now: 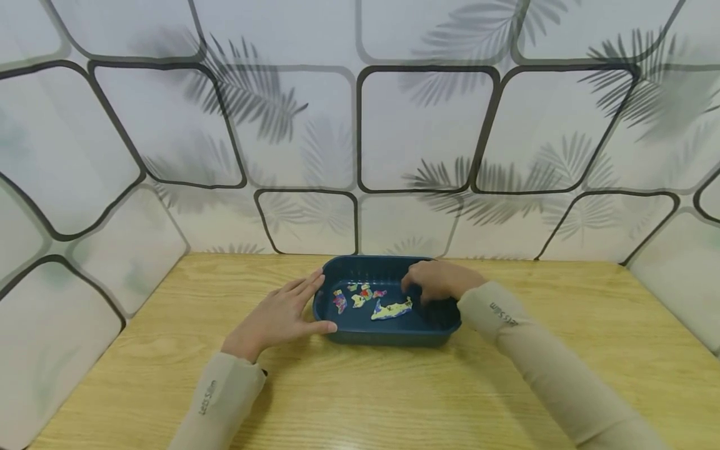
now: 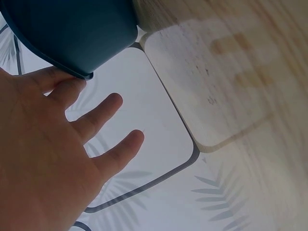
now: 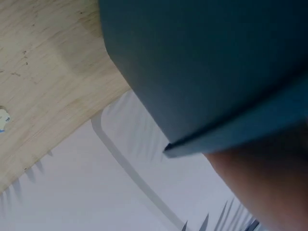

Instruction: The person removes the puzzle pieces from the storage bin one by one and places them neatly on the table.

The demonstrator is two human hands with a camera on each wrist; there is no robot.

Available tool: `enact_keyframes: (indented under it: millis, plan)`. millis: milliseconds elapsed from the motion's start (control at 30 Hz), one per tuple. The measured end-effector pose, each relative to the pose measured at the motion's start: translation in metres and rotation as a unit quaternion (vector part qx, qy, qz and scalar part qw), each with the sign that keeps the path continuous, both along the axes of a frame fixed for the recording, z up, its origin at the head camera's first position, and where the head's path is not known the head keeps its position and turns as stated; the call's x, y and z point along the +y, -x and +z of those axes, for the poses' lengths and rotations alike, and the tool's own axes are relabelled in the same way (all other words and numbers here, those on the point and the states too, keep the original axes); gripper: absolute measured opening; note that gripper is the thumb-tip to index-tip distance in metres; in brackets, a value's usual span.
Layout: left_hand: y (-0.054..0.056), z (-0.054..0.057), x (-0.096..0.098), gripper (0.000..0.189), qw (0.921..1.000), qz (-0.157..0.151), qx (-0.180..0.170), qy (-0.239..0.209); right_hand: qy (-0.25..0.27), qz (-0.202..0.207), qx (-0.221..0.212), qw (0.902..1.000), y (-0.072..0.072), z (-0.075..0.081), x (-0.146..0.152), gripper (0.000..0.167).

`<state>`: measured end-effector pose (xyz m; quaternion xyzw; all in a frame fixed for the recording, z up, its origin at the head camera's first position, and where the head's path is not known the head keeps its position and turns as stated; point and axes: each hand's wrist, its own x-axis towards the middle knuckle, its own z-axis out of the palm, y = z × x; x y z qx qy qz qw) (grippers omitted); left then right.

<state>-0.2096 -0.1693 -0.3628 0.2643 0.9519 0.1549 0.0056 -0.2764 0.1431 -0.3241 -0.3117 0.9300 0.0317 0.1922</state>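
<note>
Dark blue shows first in the head view: a shallow basin (image 1: 388,339) sits on the pale wooden table (image 1: 360,390), close to the wall (image 1: 427,131), which is patterned with dark rounded outlines and grey leaves. Colourful scraps (image 1: 339,301) lie on the basin's floor, several small ones grouped toward the left and a longer yellow-and-blue piece (image 1: 392,309) nearer the middle and the front. The person's left hand (image 1: 281,317) rests at the basin's left end, fingers straight and thumb stretched apart from them, touching the rim. The right hand (image 1: 437,280) reaches over into the basin's right part, to the right of the long piece, fingers bent downward; whether they pinch anything cannot be told. Both forearms wear light sleeves (image 1: 540,350) with dark lettering near the cuffs. In the left wrist view, the left hand is spread, two fingers pointing out clear of the basin while others meet its rim; the basin's outer side fills the upper left corner. In the right wrist view, the basin's outer side takes up much of the upper right, a blurred part of the right hand shows beneath the rim, its fingertips hidden, and a small pale scrap (image 3: 3,119) with blue on it lies on the wood at the left edge.
</note>
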Motion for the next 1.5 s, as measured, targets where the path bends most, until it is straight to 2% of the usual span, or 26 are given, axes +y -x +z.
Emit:
enact_keyframes:
  millis: [200, 400, 567, 633, 767, 867, 967, 1100, 1167, 1367, 1500]
  plan:
    - [0.0, 0.001, 0.002, 0.098, 1.0, -0.001, 0.001, 0.004, -0.013, 0.007, 0.01, 0.9998, 0.0, -0.008, 0.001, 0.029]
    - [0.0, 0.001, 0.002, 0.097, 1.0, -0.001, 0.002, 0.006, 0.015, 0.011, -0.002, 0.9998, 0.0, -0.004, 0.003, 0.018]
    - [0.0, 0.001, 0.001, 0.096, 1.0, 0.003, -0.002, 0.008, 0.033, 0.037, 0.002, 0.9988, 0.003, 0.004, -0.001, 0.033]
    - [0.0, 0.001, 0.001, 0.096, 1.0, 0.004, -0.002, 0.009, 0.036, 0.06, 0.013, 0.9975, 0.003, 0.006, -0.005, 0.04]
    - [0.001, 0.0, 0.002, 0.096, 0.9999, 0.002, 0.004, 0.01, 0.022, 0.083, 0.026, 0.996, 0.002, 0.006, -0.013, 0.051]
    - [0.001, 0.0, 0.003, 0.096, 0.9999, 0.001, 0.005, 0.01, 0.001, 0.079, 0.018, 0.9967, -0.001, 0.007, -0.015, 0.057]
    - [0.001, 0.001, 0.003, 0.097, 0.9999, 0.0, 0.003, 0.01, -0.016, 0.072, 0.013, 0.9972, -0.001, 0.016, -0.017, 0.062]
    - [0.001, 0.002, 0.002, 0.096, 0.9999, 0.002, 0.004, 0.013, -0.023, 0.073, 0.03, 0.9966, 0.0, 0.033, -0.023, 0.065]
    - [0.001, 0.002, 0.001, 0.096, 0.9999, 0.004, 0.003, 0.013, -0.028, 0.081, 0.044, 0.9953, 0.001, 0.037, -0.027, 0.066]
    - [0.001, 0.001, 0.001, 0.097, 1.0, 0.003, -0.004, 0.005, -0.055, 0.111, 0.049, 0.9911, 0.0, 0.027, -0.038, 0.06]
    - [0.001, 0.001, 0.001, 0.096, 1.0, 0.005, -0.006, 0.002, -0.039, 0.106, 0.029, 0.9932, 0.005, 0.021, -0.045, 0.057]
